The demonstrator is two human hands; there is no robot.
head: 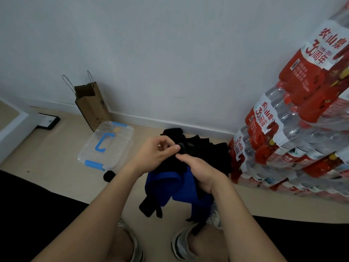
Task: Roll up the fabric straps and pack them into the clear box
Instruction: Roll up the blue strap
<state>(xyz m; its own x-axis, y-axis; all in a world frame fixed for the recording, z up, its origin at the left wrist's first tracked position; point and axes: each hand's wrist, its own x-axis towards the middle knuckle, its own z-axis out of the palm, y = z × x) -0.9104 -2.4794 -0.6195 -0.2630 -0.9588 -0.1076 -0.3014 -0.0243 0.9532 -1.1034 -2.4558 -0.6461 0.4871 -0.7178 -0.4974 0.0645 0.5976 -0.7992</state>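
The left hand (154, 155) pinches the coiled end of a black strap (182, 148) between thumb and curled fingers, holding it up in front of the body. The right hand (201, 172) sits just beside and below it, fingers curled round the looser part of the same black strap, with its forefinger reaching up almost to the left thumb. A wide blue strap (166, 186) hangs under both hands, folded over itself, and more black ends dangle from it towards the floor (56, 157). Whether the right hand's thumb also presses on the blue strap cannot be told, as it is hidden.

Behind the hands, a pile of black straps (213, 148) lies on the floor near the base of the wall (170, 53). Down at the bottom edge are the person's bare knees and two grey and white shoes (181, 242).

To the left of the hands, well apart from them, the clear box (120, 146) rests on the floor with its lid on; the lid carries a blue handle (103, 141) and there is a blue latch (93, 164) at the near end. A small black roll (109, 175) lies on the floor just beside the box's near corner. A brown paper bag (92, 106) stands upright against the wall right behind the box. On the right, shrink-wrapped packs of water bottles (294, 129) with red labels are stacked high, close to the pile of black straps
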